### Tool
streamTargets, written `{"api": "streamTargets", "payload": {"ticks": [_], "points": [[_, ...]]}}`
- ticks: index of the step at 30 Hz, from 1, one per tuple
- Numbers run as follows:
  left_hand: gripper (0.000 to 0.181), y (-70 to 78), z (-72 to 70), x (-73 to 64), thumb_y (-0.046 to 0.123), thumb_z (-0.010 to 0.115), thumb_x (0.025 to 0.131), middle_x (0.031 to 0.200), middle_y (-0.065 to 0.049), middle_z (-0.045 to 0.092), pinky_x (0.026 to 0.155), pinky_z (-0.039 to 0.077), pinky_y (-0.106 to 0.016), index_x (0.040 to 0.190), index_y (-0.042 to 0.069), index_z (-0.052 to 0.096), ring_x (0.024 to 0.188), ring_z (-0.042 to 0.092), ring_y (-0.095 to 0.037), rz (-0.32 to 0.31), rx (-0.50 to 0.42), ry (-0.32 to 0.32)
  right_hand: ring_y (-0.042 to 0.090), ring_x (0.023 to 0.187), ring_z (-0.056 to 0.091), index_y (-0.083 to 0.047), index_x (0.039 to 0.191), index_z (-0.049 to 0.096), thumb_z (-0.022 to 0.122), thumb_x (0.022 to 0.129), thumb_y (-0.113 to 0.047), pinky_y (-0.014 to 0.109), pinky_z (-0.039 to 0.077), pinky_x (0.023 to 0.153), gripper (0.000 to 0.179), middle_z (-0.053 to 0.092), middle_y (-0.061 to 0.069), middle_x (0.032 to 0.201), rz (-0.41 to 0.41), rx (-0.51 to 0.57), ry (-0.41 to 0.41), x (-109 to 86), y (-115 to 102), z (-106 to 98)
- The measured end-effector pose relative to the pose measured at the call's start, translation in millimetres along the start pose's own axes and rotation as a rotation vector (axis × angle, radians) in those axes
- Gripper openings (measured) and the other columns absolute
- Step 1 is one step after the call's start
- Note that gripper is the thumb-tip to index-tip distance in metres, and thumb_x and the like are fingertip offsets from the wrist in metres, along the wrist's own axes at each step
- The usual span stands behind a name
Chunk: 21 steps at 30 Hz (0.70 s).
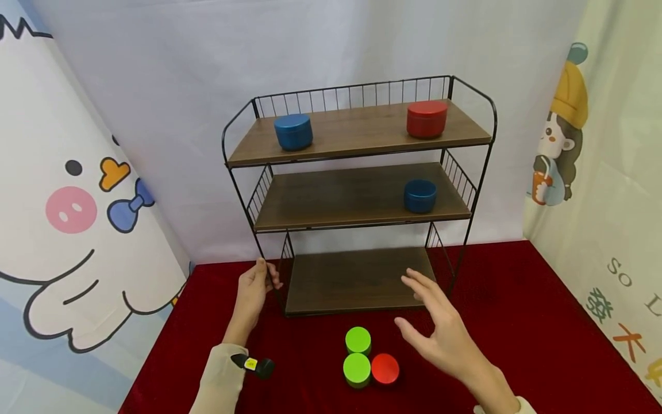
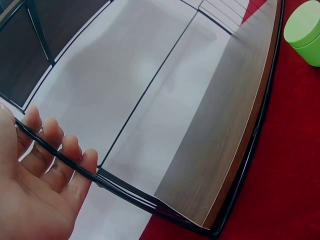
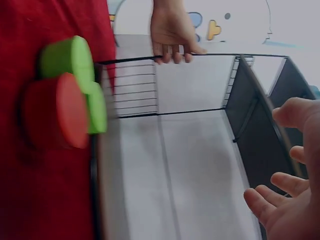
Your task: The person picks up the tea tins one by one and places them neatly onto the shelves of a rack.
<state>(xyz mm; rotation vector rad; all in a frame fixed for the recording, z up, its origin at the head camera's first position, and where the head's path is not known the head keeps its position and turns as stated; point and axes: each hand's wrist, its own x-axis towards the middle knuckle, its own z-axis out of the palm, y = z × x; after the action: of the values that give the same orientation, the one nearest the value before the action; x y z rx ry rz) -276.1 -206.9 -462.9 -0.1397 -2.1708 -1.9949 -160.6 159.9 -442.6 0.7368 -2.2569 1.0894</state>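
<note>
Black metal rack with three brown wood-look shelves [image 1: 336,198] stands upright on a dark red cloth [image 1: 517,322], white fabric backdrop [image 1: 362,40] behind it. Left hand [image 1: 254,284] grasps the rack: fingers curled round the thin black side bar [image 1: 241,198], low on the left side, near the bottom tier. Left wrist view confirms it, bar runs across the fingers, palm facing camera. Right hand [image 1: 439,330] is released, holding nothing; fingers spread, thumb well apart from them, in front of the right part of the bottom tier. Can't tell its exact clearance to the rack; no contact visible. Top tier: round blue lidded tin [image 1: 293,132] toward the left, round red lidded tin [image 1: 426,119] toward the right. Middle tier: smaller dark blue round container [image 1: 420,196], right side, near the front edge. On the cloth in front of the rack, between the two forearms: two bright green short cylinders, rear [image 1: 358,340] and front [image 1: 357,370], plus a red short cylinder [image 1: 385,369] just right of the front green one. All three cluster tightly; can't tell if every pair touches. Right wrist view blurs them. Cream left sleeve [image 1: 219,376] has a black strap at the cuff with a yellow label. Cartoon-printed fabric, left panel [image 1: 72,144] and right panel [image 1: 610,190], flanks the setup.
</note>
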Motion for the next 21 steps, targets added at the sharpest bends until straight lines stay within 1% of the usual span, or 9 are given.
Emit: {"api": "streamTargets", "payload": {"ticks": [3,4,8,9,12,15,17,21], "points": [[0.055,0.0,0.5,0.0,0.04,0.033,0.112,0.083,-0.006,0.055,0.077,0.06,-0.027,0.094,-0.007,0.055,0.077,0.06,-0.013,0.001,-0.007,0.006,0.019,0.124,0.057,-0.01,0.151,0.048,0.084,0.081,-0.001,0.013,0.044,0.106,0.078,0.044,0.012,0.157,0.018,0.019,-0.004,-12.7,1.8,7.6],[0.055,0.0,0.6,-0.1,0.04,0.033,0.113,0.083,-0.006,0.055,0.077,0.06,-0.026,0.094,-0.007,0.055,0.077,0.06,-0.012,0.001,-0.006,0.007,0.019,0.124,0.057,-0.01,0.15,0.048,0.084,0.081,-0.001,0.013,0.044,0.106,0.079,0.045,0.013,0.157,0.013,0.019,-0.007,-16.5,2.6,10.1],[0.056,0.0,1.5,-0.1,0.039,0.033,0.113,0.082,-0.006,0.055,0.076,0.06,-0.026,0.093,-0.008,0.055,0.076,0.06,-0.013,0.005,-0.013,0.018,0.021,0.133,0.053,-0.01,0.152,0.047,0.084,0.082,-0.005,0.011,0.039,0.11,0.079,0.044,0.012,0.157,0.024,0.02,-0.059,-32.9,6.0,20.3],[0.056,0.1,1.6,-0.3,0.039,0.033,0.113,0.082,-0.007,0.055,0.076,0.059,-0.026,0.093,-0.008,0.055,0.076,0.06,-0.013,0.004,-0.012,0.019,0.022,0.136,0.052,-0.012,0.152,0.046,0.085,0.083,-0.007,0.013,0.039,0.111,0.079,0.044,0.01,0.157,0.031,0.013,-0.078,-37.3,6.4,23.2],[0.056,0.5,1.7,-0.4,0.039,0.033,0.113,0.083,-0.007,0.055,0.076,0.059,-0.027,0.093,-0.008,0.055,0.076,0.06,-0.013,0.002,-0.006,0.021,0.026,0.141,0.049,-0.018,0.155,0.043,0.085,0.086,-0.014,0.023,0.047,0.109,0.08,0.041,0.006,0.16,0.069,0.0,-0.158,-50.8,7.7,32.8],[0.055,0.6,1.5,-0.4,0.039,0.033,0.113,0.083,-0.007,0.055,0.076,0.059,-0.027,0.093,-0.008,0.055,0.076,0.06,-0.013,0.0,-0.004,0.02,0.03,0.14,0.05,-0.022,0.155,0.042,0.085,0.086,-0.016,0.037,0.056,0.101,0.081,0.04,0.005,0.161,0.103,0.005,-0.23,-61.3,8.7,41.6],[0.056,0.5,1.6,-0.4,0.039,0.033,0.113,0.083,-0.007,0.055,0.076,0.059,-0.027,0.093,-0.008,0.055,0.077,0.06,-0.013,0.002,-0.003,0.018,0.032,0.14,0.049,-0.022,0.155,0.041,0.085,0.087,-0.019,0.039,0.056,0.101,0.081,0.039,0.007,0.161,0.13,0.02,-0.284,-66.6,10.7,46.2],[0.055,0.0,2.1,-0.6,0.039,0.033,0.112,0.082,-0.006,0.055,0.076,0.059,-0.026,0.093,-0.008,0.055,0.077,0.059,-0.013,-0.002,-0.011,0.019,0.034,0.14,0.049,-0.02,0.155,0.042,0.084,0.089,-0.027,0.042,0.056,0.101,0.079,0.038,0.014,0.161,0.153,0.011,-0.36,-74.5,16.1,52.8]]}}
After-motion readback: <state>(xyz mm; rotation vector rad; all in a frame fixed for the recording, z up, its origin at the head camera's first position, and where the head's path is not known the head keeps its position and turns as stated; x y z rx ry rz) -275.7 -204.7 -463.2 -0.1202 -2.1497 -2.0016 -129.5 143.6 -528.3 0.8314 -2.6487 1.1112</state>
